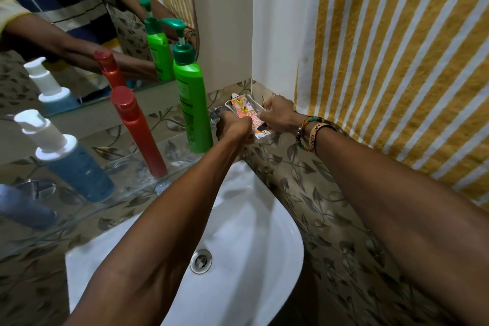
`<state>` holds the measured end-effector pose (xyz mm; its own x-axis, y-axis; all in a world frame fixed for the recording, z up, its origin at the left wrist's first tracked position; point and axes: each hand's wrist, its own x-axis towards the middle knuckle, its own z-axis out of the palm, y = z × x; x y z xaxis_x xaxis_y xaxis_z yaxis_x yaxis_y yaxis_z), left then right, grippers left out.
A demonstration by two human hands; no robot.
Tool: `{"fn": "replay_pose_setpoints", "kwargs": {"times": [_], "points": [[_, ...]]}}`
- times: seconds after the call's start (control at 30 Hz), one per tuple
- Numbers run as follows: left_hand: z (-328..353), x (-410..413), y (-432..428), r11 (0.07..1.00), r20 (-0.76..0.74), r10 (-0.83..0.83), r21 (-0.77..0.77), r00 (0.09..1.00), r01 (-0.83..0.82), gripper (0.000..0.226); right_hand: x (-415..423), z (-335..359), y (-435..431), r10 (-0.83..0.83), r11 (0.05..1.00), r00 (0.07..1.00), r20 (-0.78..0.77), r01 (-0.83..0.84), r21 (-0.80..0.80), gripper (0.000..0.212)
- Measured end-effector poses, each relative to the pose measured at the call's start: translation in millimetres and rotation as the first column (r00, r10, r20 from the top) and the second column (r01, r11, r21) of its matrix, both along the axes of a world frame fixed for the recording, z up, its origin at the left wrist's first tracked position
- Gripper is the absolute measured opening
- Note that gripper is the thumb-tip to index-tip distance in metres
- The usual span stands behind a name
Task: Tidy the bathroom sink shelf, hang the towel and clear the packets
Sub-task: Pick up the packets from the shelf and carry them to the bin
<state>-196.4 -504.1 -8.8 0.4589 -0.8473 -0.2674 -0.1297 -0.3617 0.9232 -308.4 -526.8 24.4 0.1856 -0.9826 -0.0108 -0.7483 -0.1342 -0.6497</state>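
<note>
— Where did things stand for me?

— The towel (397, 61) hung at two o'clock and the sink (285, 233) lay at six. At twelve, off the right end of the shelf (124, 167), your left grip (232, 127) was curled on the near edge of the packets (248, 111), and your right grip (277, 114) pinched their far side. I'd judge you were lifting them clear. You did best to hold firm with both, gather the loose corners and steer away from the green bottle (191, 103) just beside, at eleven.

— And the containers?

— The blue bottle (76, 167) at nine showed blue liquid well up its body. The green one and the red bottle (137, 130) at ten were opaque, so I couldn't tell their fill. Nor could I tell whether a clear dish sat under the packets.
</note>
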Motion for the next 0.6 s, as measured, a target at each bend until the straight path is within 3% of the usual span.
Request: {"fn": "replay_pose_setpoints", "kwargs": {"times": [0.07, 0.47, 0.6], "points": [[-0.8, 0.9, -0.9, 1.0, 0.004, 0.003, -0.004, 1.0, -0.003, 0.03, 1.6, -0.2, -1.8, 0.024, 1.0, 1.0, -0.015, -0.024, 0.011, 0.027], [-6.1, 1.4, -3.6, 0.996, -0.036, 0.062, -0.068, 0.997, -0.064, 0.028, 13.7, -4.6, -2.7, -0.05, 0.999, 0.996, -0.068, 0.049, -0.019, 0.035], [-5.9, 1.4, -4.3, 0.996, -0.011, 0.064, -0.059, 0.998, -0.064, 0.029, 15.0, -5.4, -3.9, -0.05, 0.999, 0.999, -0.002, 0.05, -0.009, 0.05]]}}
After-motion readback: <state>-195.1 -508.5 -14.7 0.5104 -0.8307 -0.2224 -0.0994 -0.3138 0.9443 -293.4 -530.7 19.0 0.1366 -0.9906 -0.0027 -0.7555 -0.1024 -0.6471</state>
